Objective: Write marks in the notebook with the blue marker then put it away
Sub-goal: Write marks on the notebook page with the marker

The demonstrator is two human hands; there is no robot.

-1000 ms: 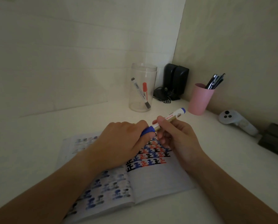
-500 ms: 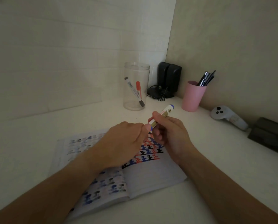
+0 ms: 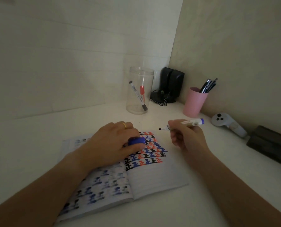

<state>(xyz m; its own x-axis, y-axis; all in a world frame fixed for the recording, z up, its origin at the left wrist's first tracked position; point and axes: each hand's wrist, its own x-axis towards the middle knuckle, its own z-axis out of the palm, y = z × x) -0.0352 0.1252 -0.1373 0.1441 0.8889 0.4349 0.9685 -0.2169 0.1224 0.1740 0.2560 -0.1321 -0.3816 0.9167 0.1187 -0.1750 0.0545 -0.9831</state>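
Observation:
An open notebook (image 3: 154, 177) lies on the white desk, its right page carrying rows of black, red and blue marks. My right hand (image 3: 185, 136) holds the uncapped blue marker (image 3: 189, 124) level above the page's top edge, tip pointing left. My left hand (image 3: 113, 145) rests on the notebook near the spine, pinching the blue cap (image 3: 136, 141) between thumb and fingers. The two hands are apart.
A clear plastic jar (image 3: 139, 90) with a black and a red marker stands at the back. A pink cup (image 3: 194, 102) of pens, black speakers (image 3: 171, 84), a white controller (image 3: 226, 123) and a dark box (image 3: 270, 146) sit along the right wall.
The cap has come off the marker. My left hand moved left and down onto the page with the cap; my right hand drew the marker to the right.

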